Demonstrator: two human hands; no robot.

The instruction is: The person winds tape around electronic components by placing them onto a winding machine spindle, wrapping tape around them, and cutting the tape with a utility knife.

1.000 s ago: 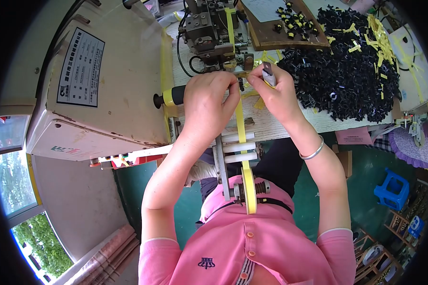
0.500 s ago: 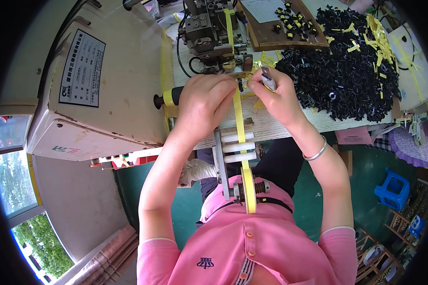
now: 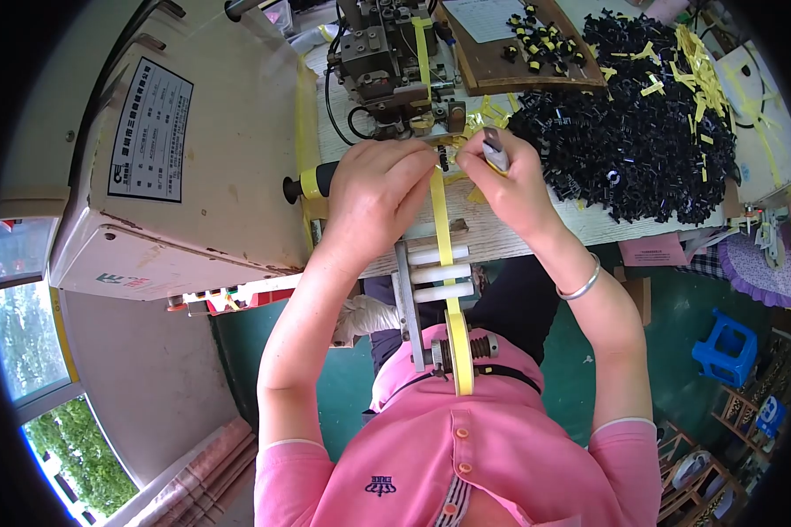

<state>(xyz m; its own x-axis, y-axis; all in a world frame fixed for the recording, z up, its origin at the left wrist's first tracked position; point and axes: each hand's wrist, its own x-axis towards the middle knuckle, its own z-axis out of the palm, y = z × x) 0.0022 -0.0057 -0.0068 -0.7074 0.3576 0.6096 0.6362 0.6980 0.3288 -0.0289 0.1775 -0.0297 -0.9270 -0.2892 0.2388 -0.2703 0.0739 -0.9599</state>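
My left hand [image 3: 376, 189] is closed, its fingertips pinched at a small black part [image 3: 444, 158] in front of the press machine [image 3: 387, 66]. Across from it, my right hand [image 3: 511, 180] is closed around a small knife-like tool [image 3: 495, 151] with a grey metal tip pointing up and away. Its thumb and forefinger come close to the other side of the black part; whether they touch it I cannot tell. A yellow tape strip [image 3: 442, 215] runs between my hands, over white rollers [image 3: 439, 273], from a tape roll [image 3: 460, 351] near my waist.
A heap of black parts [image 3: 624, 140] covers the table's right side, with yellow scraps [image 3: 699, 75] on it. Behind stands a wooden tray [image 3: 483, 75] holding taped parts. At left rises a large beige machine housing [image 3: 211, 149], with a black knob [image 3: 294, 189] close to my left wrist.
My hands stay almost in place at the black part. The tool in my right hand has tilted slightly.
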